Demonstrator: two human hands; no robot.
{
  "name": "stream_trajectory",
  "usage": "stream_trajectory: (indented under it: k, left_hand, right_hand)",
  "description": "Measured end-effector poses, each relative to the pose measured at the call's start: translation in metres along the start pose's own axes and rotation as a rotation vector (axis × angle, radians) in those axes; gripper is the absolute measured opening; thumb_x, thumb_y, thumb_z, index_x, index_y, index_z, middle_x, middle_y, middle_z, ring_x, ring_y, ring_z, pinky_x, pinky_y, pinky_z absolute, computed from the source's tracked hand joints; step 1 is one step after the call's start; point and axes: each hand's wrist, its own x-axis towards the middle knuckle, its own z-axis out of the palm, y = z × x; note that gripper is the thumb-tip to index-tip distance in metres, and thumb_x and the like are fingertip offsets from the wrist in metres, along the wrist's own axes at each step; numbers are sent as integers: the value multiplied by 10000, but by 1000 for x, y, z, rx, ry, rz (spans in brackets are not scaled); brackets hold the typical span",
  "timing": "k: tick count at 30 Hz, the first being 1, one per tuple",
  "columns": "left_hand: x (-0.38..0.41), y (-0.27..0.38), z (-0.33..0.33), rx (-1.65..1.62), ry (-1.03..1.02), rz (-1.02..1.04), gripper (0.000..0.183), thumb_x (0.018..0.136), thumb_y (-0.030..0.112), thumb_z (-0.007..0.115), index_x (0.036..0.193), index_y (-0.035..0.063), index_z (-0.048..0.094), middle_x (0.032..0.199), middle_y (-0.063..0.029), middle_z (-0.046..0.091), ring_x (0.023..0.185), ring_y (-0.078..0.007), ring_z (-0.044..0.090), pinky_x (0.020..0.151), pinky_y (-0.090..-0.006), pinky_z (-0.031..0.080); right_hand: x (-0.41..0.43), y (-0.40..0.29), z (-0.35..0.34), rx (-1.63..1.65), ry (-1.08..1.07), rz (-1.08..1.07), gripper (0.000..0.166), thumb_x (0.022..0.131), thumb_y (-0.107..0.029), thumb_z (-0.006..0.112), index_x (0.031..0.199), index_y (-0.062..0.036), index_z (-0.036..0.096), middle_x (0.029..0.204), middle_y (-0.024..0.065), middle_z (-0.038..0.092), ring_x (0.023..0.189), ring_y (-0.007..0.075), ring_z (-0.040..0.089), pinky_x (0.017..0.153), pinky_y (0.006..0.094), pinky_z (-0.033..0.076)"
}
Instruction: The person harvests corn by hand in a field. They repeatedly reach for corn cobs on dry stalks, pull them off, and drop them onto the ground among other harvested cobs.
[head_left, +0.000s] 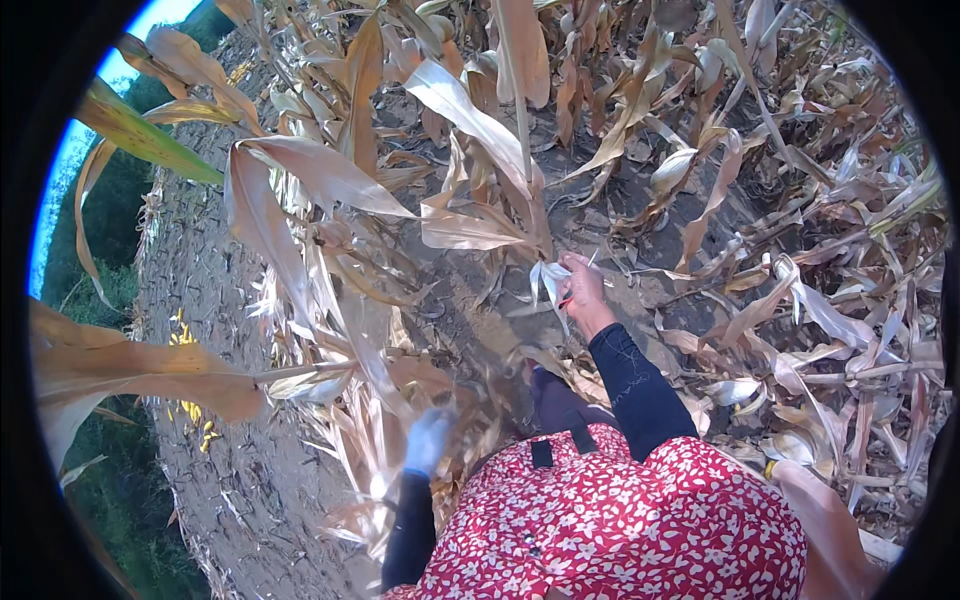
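Note:
My right hand (583, 289), bare below a dark sleeve, is closed at the lower part of a dry corn stalk (534, 202), with pale husk leaves (550, 279) at its fingers. A small red thing shows at the palm; what it is cannot be told. My left hand (429, 441), in a light blue-grey glove, is blurred and lies beside dry corn leaves and husks (379, 442) at the lower left. Whether it holds anything cannot be made out.
Dry standing corn (645, 82) fills the top. Fallen stalks and leaves (832, 322) cover the right side. Yellow corn ears (191, 412) lie in small heaps on stubbled soil (232, 480) at left. A long dry leaf (172, 375) juts in from the left.

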Motion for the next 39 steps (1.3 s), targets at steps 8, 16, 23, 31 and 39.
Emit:
stream_trajectory:
  k: [8, 16, 23, 31, 39]
  left_hand:
    - [-30, 72, 7, 337, 86, 110, 318, 868, 223, 560, 1121, 37, 613, 1024, -162, 676, 951, -302, 654, 851, -378, 498]
    - [38, 182, -39, 760, 289, 1014, 216, 755, 98, 652, 963, 57, 614, 883, -120, 634, 863, -311, 616, 783, -416, 494]
    - [215, 137, -151, 1424, 89, 297, 252, 814, 275, 573, 953, 103, 695, 920, -152, 700, 892, -335, 674, 780, -466, 522]
    - [163, -93, -258, 978, -334, -599, 495, 821, 454, 609, 1191, 130, 663, 1204, -108, 654, 1087, -272, 634, 937, -387, 486]
    - [144, -161, -169, 222, -192, -529, 465, 856, 414, 619, 1179, 82, 654, 1172, -96, 663, 1079, -238, 630, 917, -356, 490]
  right_hand:
    - [-16, 126, -128, -163, 103, 298, 90, 884, -145, 613, 849, -66, 586, 744, 43, 568, 646, 173, 557, 551, 348, 476]
    - [-73, 132, -101, -232, -146, 360, 149, 978, -137, 496, 1008, -41, 607, 840, 43, 624, 753, 140, 590, 654, 295, 495]
    - [-109, 134, -83, -332, -382, 274, 207, 1000, -151, 478, 1039, -11, 625, 877, 46, 634, 752, 100, 579, 646, 220, 443]
    - [-70, 97, -138, -412, -140, 295, 146, 969, -129, 513, 978, -23, 614, 778, 36, 599, 623, 72, 492, 556, 212, 399]
    - [-53, 88, -121, -389, -131, 267, 116, 942, -114, 564, 981, -22, 623, 813, 38, 608, 672, 74, 522, 573, 206, 410]
